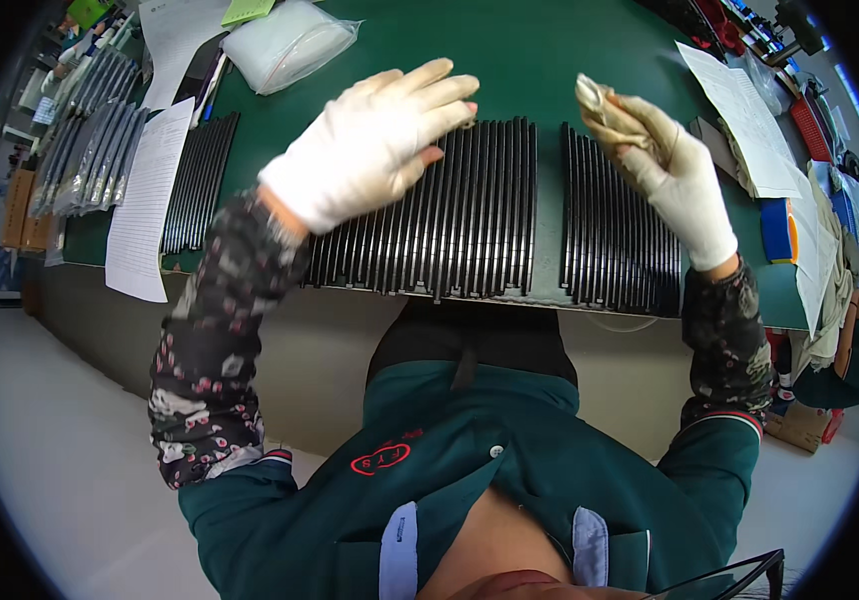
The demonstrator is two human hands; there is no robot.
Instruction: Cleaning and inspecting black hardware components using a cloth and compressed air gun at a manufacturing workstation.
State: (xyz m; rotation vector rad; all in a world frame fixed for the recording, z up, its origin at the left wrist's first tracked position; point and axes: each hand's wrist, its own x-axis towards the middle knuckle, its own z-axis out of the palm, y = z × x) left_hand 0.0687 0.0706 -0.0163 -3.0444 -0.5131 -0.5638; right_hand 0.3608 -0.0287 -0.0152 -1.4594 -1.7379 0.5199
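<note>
My left hand, in a white glove with bare thumb and fingertip showing, stretches over the far left part of a middle row of thin black rods. Its fingers are extended; whether they touch the rods I cannot tell. My right hand, also gloved, is raised over a second row of black rods on the right. Its fingers are bent around what looks like a crumpled, brown-stained cloth. Both rows lie side by side along the table's near edge, with a strip of green tabletop between them.
A third group of black rods lies at the left, beside a printed sheet. Bagged parts are stacked farther left. A clear plastic bag sits at the back. Papers and a blue-orange block lie at the right.
</note>
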